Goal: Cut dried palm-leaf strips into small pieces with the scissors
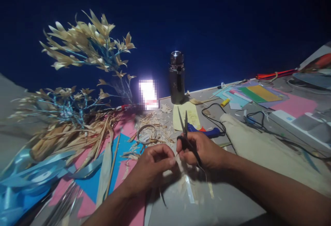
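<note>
My right hand (pixel 204 149) is closed around the handles of small dark scissors (pixel 185 129), whose blades point up and away from me. Close beside it, my left hand (pixel 152 162) pinches a thin pale strip of dried leaf (pixel 177 157) between thumb and fingers, right at the scissors. Both hands hover just above the grey table (pixel 227 205). Pale leaf cuttings (pixel 157 121) lie scattered behind the hands, near a small ring (pixel 146 133).
Dried leaf sprays on blue stems (pixel 85 47) and loose leaves (pixel 77 133) lie left, with blue ribbon (pixel 31 174) and pink and blue paper (pixel 90 184). A dark flask (pixel 177 78), a blue glue gun (pixel 207 132), black cable (pixel 214 115), cloth (pixel 258 143), coloured sheets (pixel 258 93) and a white device (pixel 300 124) sit behind and right.
</note>
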Available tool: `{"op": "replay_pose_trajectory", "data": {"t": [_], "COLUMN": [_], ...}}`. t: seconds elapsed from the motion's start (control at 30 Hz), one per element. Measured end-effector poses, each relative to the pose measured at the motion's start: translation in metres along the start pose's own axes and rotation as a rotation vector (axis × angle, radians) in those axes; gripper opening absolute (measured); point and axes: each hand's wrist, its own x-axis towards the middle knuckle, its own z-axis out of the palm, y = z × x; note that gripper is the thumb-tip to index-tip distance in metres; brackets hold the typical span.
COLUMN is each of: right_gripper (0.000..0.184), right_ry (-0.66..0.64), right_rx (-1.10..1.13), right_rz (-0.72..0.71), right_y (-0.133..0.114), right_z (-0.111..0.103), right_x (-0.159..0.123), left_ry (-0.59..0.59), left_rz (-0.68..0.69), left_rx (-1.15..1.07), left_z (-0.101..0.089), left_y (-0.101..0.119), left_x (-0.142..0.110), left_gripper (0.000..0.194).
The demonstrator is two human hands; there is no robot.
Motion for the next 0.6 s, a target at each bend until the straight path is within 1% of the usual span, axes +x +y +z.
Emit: {"op": "replay_pose_trajectory", "data": {"t": [0.07,0.1,0.17,0.23,0.27,0.37,0.43,0.53,0.6], "right_gripper": [0.027,0.031,0.040,0.047,0.047,0.047,0.051,0.058,0.057], "right_ry": [0.065,0.067,-0.016,-0.105,-0.143,-0.176,-0.180,-0.190,-0.184], "right_rx": [0.068,0.096,0.117,0.111,0.108,0.091,0.089,0.089,0.097], "right_rz": [0.004,0.027,0.094,0.169,0.180,0.148,0.109,0.077,0.094], "right_y": [0.005,0.009,0.019,0.031,0.036,0.047,0.049,0.049,0.051], "right_z": [0.003,0.005,0.012,0.019,0.023,0.030,0.031,0.032,0.031], "right_x": [0.003,0.005,0.006,0.005,0.003,0.000,-0.002,-0.001,0.001], "left_ry": [0.085,0.125,0.203,0.279,0.305,0.357,0.382,0.391,0.385], "left_rz": [0.053,0.073,0.102,0.144,0.167,0.219,0.227,0.202,0.175], "left_rx": [-0.121,-0.182,-0.265,-0.272,-0.261,-0.225,-0.205,-0.199,-0.217], "left_z": [0.000,0.000,0.002,0.005,0.007,0.012,0.014,0.016,0.017], "left_y": [-0.002,-0.003,-0.004,-0.005,-0.006,-0.006,-0.006,-0.005,-0.004], "left_x": [0.002,0.003,0.005,0.005,0.005,0.003,0.003,0.003,0.003], "left_gripper": [0.029,0.028,0.028,0.028,0.028,0.027,0.027,0.030,0.033]}}
